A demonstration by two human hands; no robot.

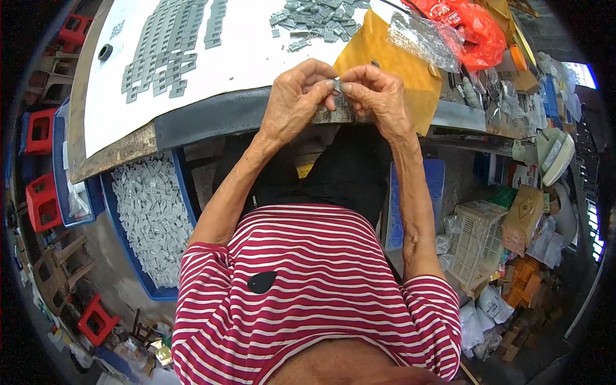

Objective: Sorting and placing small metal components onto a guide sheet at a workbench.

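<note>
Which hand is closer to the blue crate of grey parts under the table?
Left. The left hand is above and right of the blue crate, pinching a small grey part at the table edge. The right hand sits farther right, meeting it there.

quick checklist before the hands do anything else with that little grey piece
1. Small grey plastic piece pinched between left hand and right hand: ok.
2. Hands over the table's near edge: ok.
3. Loose heap of grey pieces on the white sheet, close by: ok.
4. Laid-out rows of grey pieces apart from the heap: ok.
5. Blue bin of grey pieces below the table, left: ok.
6. Piece's condition: cannot tell, too small.
</note>
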